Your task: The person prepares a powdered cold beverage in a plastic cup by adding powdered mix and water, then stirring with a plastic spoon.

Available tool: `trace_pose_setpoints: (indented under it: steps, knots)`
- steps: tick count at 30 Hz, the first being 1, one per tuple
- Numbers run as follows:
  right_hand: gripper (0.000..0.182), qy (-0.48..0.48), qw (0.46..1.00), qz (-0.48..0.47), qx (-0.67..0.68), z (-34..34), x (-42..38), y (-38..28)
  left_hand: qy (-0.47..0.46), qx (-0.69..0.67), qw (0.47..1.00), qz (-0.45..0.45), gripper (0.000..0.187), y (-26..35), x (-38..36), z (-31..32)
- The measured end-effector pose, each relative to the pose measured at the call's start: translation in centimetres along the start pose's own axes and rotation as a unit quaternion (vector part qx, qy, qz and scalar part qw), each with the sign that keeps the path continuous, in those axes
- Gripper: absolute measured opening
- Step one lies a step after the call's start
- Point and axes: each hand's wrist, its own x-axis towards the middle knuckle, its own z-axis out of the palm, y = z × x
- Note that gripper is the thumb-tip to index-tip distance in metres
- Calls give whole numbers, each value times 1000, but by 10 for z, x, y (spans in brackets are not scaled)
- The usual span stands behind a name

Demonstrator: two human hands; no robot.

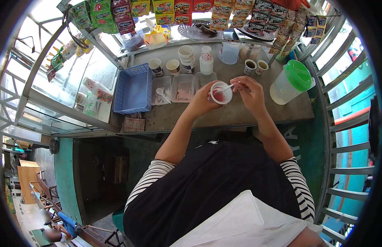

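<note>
My left hand is wrapped round a small white cup with reddish-pink contents, tilted so that I look into its mouth. My right hand pinches the handle of a white plastic spoon, whose other end dips into the cup. Behind my left hand lies a shallow clear container with pinkish bits in it. Beside that, another clear tray holds a white scoop. Two small cups of dark liquid stand beyond my right hand.
A blue plastic basket sits at the counter's left, with a folded cloth near the edge. Stacked paper cups and a white bottle stand at the back. At the right is a green-lidded pitcher. Sachet strips hang overhead.
</note>
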Motion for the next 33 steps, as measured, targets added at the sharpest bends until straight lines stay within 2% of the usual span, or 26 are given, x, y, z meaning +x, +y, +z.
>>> trace_pose_setpoints:
  steps: [3, 5, 9, 11, 12, 15, 17, 20, 29, 33]
  knots:
    - [13, -35, 996, 38, 74, 3, 0, 3, -38, 8, 999, -12, 77, -3, 0, 0]
    - [13, -92, 994, 32, 57, 7, -1, 7, -26, 26, 999, 35, 76, -11, -1, 1]
    - [13, -114, 993, 29, 31, 17, 1, -6, -24, 31, 998, 42, 77, -6, -5, 0]
    - [12, -126, 990, -22, -56, 17, 5, -15, -28, 23, 999, 23, 77, -5, -7, -1]
    - [12, -127, 990, -23, -55, 17, 5, -15, -26, 23, 999, 23, 77, -4, -7, -1]
    - [14, -115, 992, -18, -50, 19, 6, -9, -18, 3, 1000, 17, 76, -3, -9, -1]
    - [13, -39, 999, 26, -19, 23, 4, 1, -12, -8, 999, 31, 75, -3, -9, -1]
    - [11, -4, 998, 62, -27, 22, 4, 11, 3, -15, 1000, 21, 75, -1, -9, -2]
    - [15, 55, 981, 177, 60, 20, -4, 9, 111, 33, 992, 57, 73, -11, 0, -6]
    - [16, 78, 977, 172, 96, 18, -7, 8, 120, 33, 990, 58, 71, 3, 1, -4]
